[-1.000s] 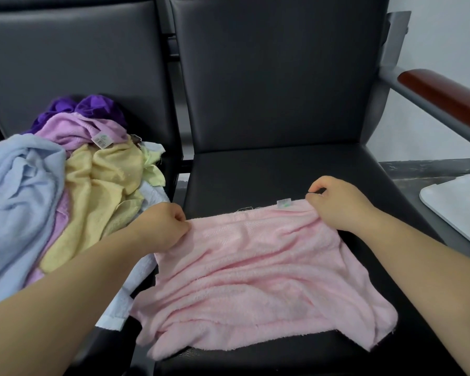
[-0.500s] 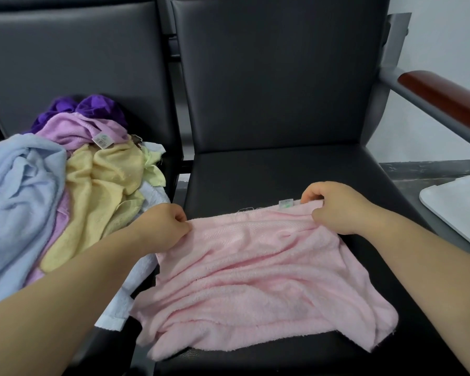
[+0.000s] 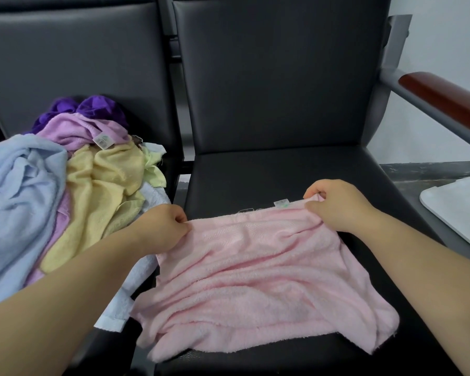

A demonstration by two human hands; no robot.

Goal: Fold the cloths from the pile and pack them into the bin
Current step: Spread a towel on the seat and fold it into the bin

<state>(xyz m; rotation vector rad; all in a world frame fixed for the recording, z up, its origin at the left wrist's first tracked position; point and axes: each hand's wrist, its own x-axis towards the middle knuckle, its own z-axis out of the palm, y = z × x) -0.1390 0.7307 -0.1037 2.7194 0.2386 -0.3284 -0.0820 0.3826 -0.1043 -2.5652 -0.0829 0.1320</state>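
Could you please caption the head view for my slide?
Left hand and right hand pinch the far corners of a pink cloth on a black seat, beside the pile.

I'm watching two black chairs standing side by side. The right chair (image 3: 282, 172) is carrying the pink cloth (image 3: 255, 280), lying rumpled on its seat below my right hand (image 3: 339, 204). The left chair (image 3: 79, 63) is bearing the pile (image 3: 65, 185) beyond my left hand (image 3: 160, 226), with a white cloth (image 3: 114, 318) spilling out under that wrist.

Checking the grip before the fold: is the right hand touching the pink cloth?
Touching. The head view shows the right hand pinching the far edge of the pink cloth, fabric bunched between thumb and fingers.
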